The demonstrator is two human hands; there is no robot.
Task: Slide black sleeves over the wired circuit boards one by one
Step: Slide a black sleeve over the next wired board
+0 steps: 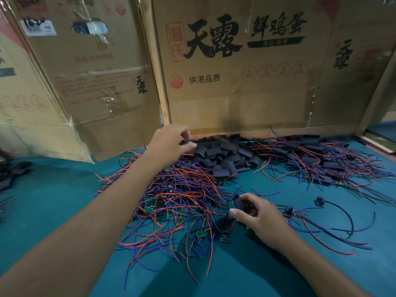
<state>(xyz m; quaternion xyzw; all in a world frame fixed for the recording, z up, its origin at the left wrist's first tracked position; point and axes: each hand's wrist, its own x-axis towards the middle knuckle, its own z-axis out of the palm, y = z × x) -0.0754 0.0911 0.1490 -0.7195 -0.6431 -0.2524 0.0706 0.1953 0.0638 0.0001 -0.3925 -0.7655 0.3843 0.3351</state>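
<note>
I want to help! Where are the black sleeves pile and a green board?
black sleeves pile (222, 153): head view, middle of the heap.
green board (200, 233): head view, its flat face.

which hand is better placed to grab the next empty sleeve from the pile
Left. The left hand is already at the edge of the black sleeve pile, pinching one, while the right hand is nearer the camera, gripping a sleeve.

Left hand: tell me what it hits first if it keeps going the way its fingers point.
The left hand is already at the near-left edge of the pile of black sleeves; going on, it meets those first. Depth is uncertain.
</note>
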